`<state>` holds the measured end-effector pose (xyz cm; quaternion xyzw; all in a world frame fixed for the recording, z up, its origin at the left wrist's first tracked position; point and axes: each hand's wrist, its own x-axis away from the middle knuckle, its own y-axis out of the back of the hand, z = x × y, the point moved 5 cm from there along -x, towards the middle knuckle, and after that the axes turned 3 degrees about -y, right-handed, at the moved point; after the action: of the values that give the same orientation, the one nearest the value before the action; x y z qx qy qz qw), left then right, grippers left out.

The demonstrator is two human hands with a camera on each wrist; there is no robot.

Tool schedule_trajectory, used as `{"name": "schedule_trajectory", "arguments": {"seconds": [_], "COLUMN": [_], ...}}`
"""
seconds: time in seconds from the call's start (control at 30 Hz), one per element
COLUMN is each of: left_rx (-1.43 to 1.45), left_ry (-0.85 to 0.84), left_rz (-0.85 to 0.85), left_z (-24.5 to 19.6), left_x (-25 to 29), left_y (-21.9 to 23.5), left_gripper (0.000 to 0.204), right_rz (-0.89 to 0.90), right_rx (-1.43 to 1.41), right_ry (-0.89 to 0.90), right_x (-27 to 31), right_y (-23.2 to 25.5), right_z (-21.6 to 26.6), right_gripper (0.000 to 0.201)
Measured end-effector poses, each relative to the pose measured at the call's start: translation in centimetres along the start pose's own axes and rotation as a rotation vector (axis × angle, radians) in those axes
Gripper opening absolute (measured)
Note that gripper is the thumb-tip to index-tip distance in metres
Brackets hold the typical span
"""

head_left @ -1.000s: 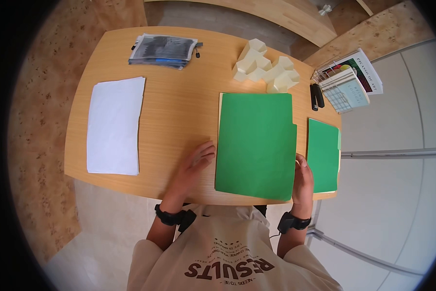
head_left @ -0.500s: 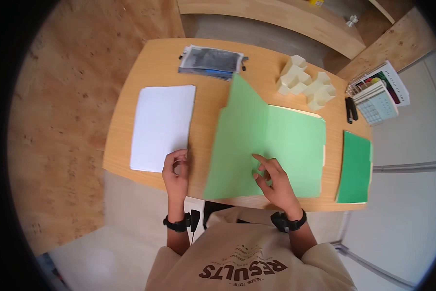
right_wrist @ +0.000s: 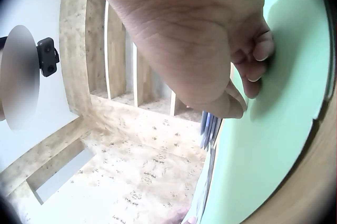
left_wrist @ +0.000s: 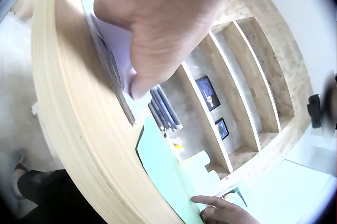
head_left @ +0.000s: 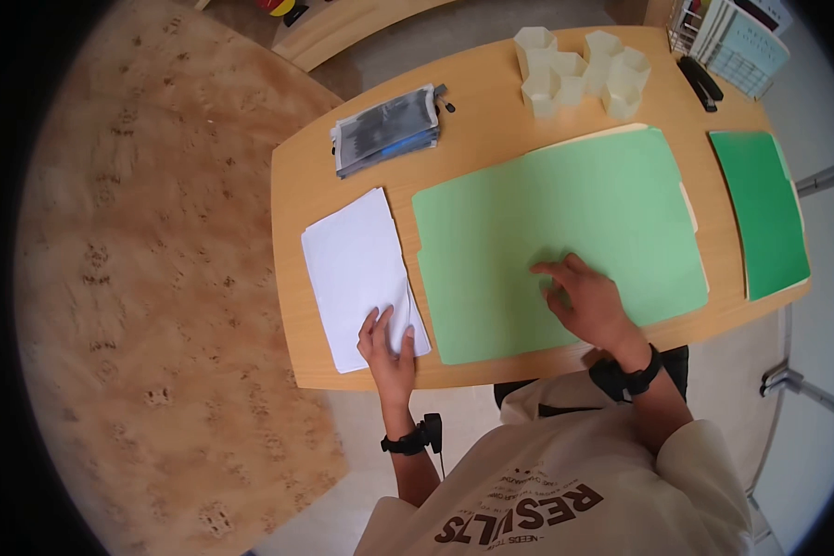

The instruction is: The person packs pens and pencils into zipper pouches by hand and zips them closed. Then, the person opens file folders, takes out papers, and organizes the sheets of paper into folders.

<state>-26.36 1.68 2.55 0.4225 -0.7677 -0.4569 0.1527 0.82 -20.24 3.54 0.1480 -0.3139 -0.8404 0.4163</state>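
Observation:
A green folder [head_left: 500,241] lies spread flat on the table, its pale inside facing up. My right hand [head_left: 588,301] is over its middle, index finger extended and the other fingers bent, holding nothing; the right wrist view shows the fingertips at the folder [right_wrist: 274,145]. Left of the folder is a stack of white paper [head_left: 347,269]. My left hand [head_left: 389,357] rests on the stack's near right part with fingers spread; in the left wrist view the thumb touches the paper [left_wrist: 116,42] near its edge.
Zip pouches [head_left: 387,130] lie at the back left of the table. Pale hexagonal holders [head_left: 579,74] stand at the back, with a black stapler [head_left: 700,83] and a wire rack of books [head_left: 737,42] to their right. Another green folder [head_left: 764,213] lies at the right edge.
The folder's cover has swung over to the left, so it now lies spread. My left hand has moved from beside the folder onto the paper; my right hand has moved over the folder's middle.

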Motion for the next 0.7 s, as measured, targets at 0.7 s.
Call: {"name": "schedule_trajectory", "arguments": {"seconds": [0.7], "left_rx": [0.563], "left_ry": [-0.156], "left_rz": [0.299], "left_z": [-14.1], "left_x": [2.9], "left_y": [-5.3], "left_gripper": [0.036], "right_rz": [-0.031], "right_rx": [-0.383], "right_ry": [-0.263], "right_x": [0.6], "right_y": [1.1], "right_z": [-1.4], "right_gripper": [0.018]}}
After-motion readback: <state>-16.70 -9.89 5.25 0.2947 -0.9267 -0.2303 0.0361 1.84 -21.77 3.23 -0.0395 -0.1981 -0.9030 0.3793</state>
